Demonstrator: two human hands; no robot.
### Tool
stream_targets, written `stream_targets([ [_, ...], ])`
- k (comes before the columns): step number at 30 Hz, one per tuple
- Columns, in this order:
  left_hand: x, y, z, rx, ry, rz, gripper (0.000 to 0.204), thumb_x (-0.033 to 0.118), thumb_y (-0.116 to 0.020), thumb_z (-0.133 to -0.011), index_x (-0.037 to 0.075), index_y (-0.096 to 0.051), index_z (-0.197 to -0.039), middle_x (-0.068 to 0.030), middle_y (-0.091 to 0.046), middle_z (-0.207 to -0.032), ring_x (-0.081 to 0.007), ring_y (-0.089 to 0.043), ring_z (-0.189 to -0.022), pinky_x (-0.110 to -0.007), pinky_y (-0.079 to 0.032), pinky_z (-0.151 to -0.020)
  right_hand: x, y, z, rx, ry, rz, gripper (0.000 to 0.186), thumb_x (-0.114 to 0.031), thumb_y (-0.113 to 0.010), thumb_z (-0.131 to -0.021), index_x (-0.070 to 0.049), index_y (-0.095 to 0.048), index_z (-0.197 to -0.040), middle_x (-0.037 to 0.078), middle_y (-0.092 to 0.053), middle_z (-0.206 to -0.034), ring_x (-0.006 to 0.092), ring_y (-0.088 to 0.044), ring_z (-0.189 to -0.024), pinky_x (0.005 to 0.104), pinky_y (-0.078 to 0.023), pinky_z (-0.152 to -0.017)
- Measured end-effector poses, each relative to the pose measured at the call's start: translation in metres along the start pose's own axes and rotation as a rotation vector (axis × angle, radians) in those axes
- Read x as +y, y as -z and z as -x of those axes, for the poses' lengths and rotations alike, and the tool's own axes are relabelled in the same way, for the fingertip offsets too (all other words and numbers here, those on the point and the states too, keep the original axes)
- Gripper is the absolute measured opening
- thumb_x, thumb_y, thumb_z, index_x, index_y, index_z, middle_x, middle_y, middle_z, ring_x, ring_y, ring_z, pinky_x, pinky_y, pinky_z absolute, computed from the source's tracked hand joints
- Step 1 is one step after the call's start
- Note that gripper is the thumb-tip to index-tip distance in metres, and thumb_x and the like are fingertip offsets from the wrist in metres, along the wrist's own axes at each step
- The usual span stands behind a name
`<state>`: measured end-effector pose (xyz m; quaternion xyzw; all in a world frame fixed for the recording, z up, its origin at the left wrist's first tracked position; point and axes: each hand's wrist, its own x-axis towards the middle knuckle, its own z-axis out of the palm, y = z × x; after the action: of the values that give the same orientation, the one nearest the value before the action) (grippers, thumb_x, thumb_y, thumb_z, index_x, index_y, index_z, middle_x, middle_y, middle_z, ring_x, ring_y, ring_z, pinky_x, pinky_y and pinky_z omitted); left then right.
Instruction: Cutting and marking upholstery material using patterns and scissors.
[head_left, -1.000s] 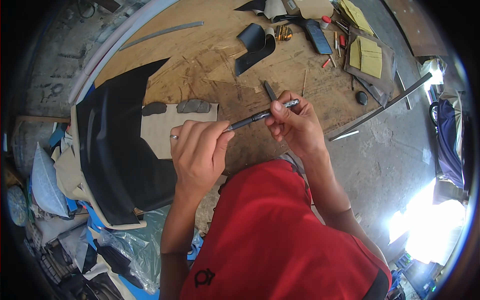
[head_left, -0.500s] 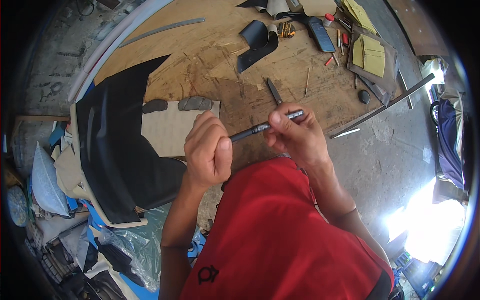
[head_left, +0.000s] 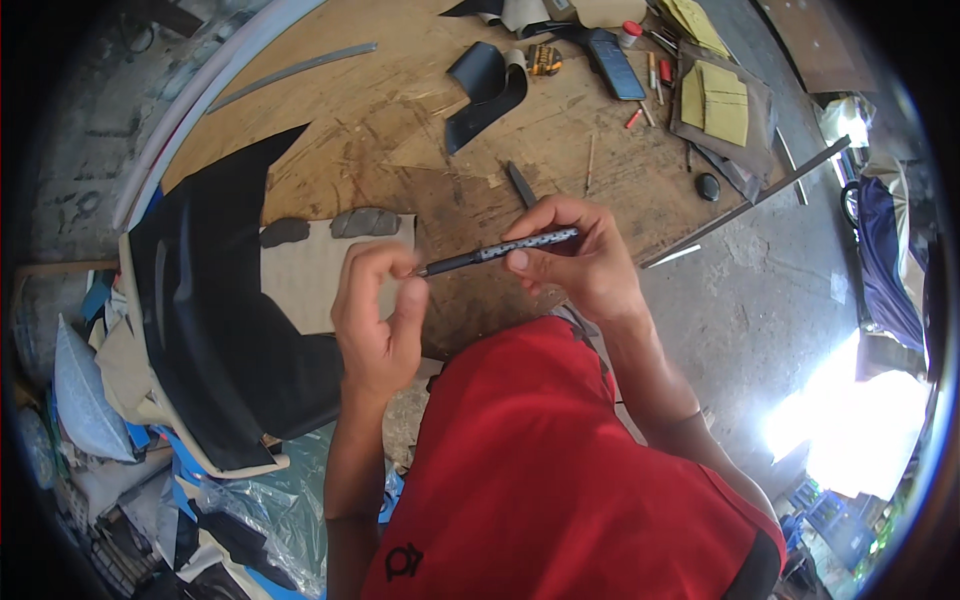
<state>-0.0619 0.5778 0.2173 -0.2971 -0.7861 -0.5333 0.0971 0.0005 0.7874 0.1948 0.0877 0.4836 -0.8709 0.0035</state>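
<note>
A slim dark pen (head_left: 490, 253) with a speckled grey barrel lies nearly level in front of my red shirt. My right hand (head_left: 590, 262) pinches its rear half between thumb and fingers. At the brownish tip, my left hand (head_left: 373, 325) has its thumb and curled index finger apart; the index fingertip is blurred, and whether it touches the tip I cannot tell. Behind the left hand lies a beige sheet (head_left: 305, 285) with two dark grey flat pieces on its far edge. A black sheet (head_left: 215, 320) of leather-like material spreads to its left. Beyond my right hand a dark blade-like tool (head_left: 520, 183) rests on the table.
The worn wooden table (head_left: 400, 120) holds a curved black strip (head_left: 487, 110), a tape measure (head_left: 545, 60), a phone (head_left: 615, 68), yellow pads (head_left: 715, 100) and several pens. A long dark bar (head_left: 750, 205) runs along its right edge. Plastic sheeting (head_left: 270, 510) and scraps lie at lower left.
My left hand has loosened from around the pen's front end and uncurled, exposing the tip. My right hand keeps hold of the pen. The view has shifted slightly, moving the table leftward.
</note>
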Motion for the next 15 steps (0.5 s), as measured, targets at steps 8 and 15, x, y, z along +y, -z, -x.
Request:
stream_targets([
  [8, -0.015, 0.002, 0.007, -0.119, 0.206, -0.083, 0.015, 0.012, -0.055, -0.101, 0.004, -0.057, -0.089, -0.0087, -0.058, -0.084, -0.0254, -0.050, -0.072, -0.037, -0.041, -0.070, 0.002, 0.008, -0.004, 0.016, -0.006, 0.067, 0.018, 0.009, -0.080, -0.083, 0.002, -0.074, -0.098, 0.010, -0.072, -0.078, 0.0114, -0.064, -0.060, 0.0207, -0.054, -0.058],
  [15, -0.026, -0.001, 0.003, -0.212, -0.016, -0.183, 0.021, 0.014, -0.052, -0.105, 0.003, -0.057, -0.087, -0.0066, -0.056, -0.077, -0.0214, -0.048, -0.070, -0.035, -0.038, -0.065, 0.001, 0.014, -0.007, 0.014, -0.044, 0.031, 0.017, 0.009, -0.080, -0.083, 0.001, -0.074, -0.098, 0.009, -0.072, -0.077, 0.0115, -0.065, -0.060, 0.0211, -0.055, -0.059],
])
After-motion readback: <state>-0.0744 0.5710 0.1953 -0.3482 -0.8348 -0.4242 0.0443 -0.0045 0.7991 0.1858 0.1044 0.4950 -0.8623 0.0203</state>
